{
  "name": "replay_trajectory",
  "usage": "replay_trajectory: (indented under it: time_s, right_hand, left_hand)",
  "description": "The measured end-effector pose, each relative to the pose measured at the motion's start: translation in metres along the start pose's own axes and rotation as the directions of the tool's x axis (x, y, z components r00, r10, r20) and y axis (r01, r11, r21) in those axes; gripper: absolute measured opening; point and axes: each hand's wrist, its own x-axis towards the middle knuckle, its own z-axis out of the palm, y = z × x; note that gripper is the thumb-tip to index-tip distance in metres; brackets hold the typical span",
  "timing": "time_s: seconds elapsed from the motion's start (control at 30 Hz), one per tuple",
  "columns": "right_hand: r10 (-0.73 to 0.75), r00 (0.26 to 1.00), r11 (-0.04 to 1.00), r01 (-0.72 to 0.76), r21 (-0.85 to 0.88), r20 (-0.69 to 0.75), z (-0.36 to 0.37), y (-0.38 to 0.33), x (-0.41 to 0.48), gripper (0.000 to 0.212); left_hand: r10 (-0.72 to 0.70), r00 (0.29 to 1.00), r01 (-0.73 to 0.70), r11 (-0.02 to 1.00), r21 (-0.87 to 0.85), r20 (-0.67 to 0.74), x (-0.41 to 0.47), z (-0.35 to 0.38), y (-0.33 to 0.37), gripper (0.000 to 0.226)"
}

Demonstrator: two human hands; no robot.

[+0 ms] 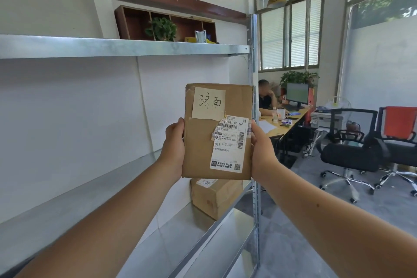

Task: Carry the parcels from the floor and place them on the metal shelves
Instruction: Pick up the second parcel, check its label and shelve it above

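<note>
A flat cardboard parcel [217, 131] is held upright at frame centre, in front of the metal shelves [121, 48], near the right-hand upright post [254, 101]. The left hand [174, 149] is closed on the parcel's left edge, at 9 o'clock from its middle; the right hand [259, 149] is closed on the right edge, at 3 o'clock. A handwritten paper note [208, 102] is taped at the parcel's 12 o'clock; a printed shipping label [230, 144] is stuck toward 4 o'clock. At 6 o'clock from the held parcel, a second cardboard box [215, 196] is seen resting on a lower shelf. At 3 o'clock, well apart, a desk [284, 124] with a monitor [297, 93] and a seated person [266, 99] is noted; black office chairs [352, 153] are seen at 4 o'clock.
</note>
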Motion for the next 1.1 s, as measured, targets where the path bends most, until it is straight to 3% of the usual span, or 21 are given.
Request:
replay_trajectory:
  time_s: [0.17, 0.53, 0.77, 0.93, 1.1]
  right_hand:
    - [0.007, 1.000, 1.000, -0.007, -0.024, -0.027, 0.011, -0.005, 0.048, 0.047]
    - [-0.030, 0.995, 0.997, 0.023, -0.069, -0.097, 0.021, -0.010, 0.133, 0.047]
    - [-0.055, 0.991, 0.992, 0.041, -0.115, -0.121, 0.017, -0.009, 0.160, 0.040]
    - [-0.046, 0.993, 0.993, 0.034, -0.111, -0.111, 0.022, -0.006, 0.175, 0.047]
    - [-0.007, 0.994, 0.994, -0.005, -0.109, -0.109, 0.018, 0.001, 0.190, 0.055]
  left_hand:
    - [-0.005, 1.000, 0.005, 1.000, -0.021, 0.021, 0.054, 0.010, 0.002, 0.056]
    - [-0.009, 0.997, 0.013, 0.999, -0.050, 0.080, 0.145, 0.026, -0.012, 0.064]
    - [-0.032, 0.988, 0.030, 0.999, 0.010, 0.153, 0.175, 0.032, -0.018, 0.063]
    - [0.029, 0.975, -0.051, 0.994, 0.098, 0.219, 0.190, 0.031, -0.011, 0.057]
    - [0.054, 0.982, -0.079, 0.988, 0.135, 0.181, 0.209, 0.031, -0.006, 0.054]
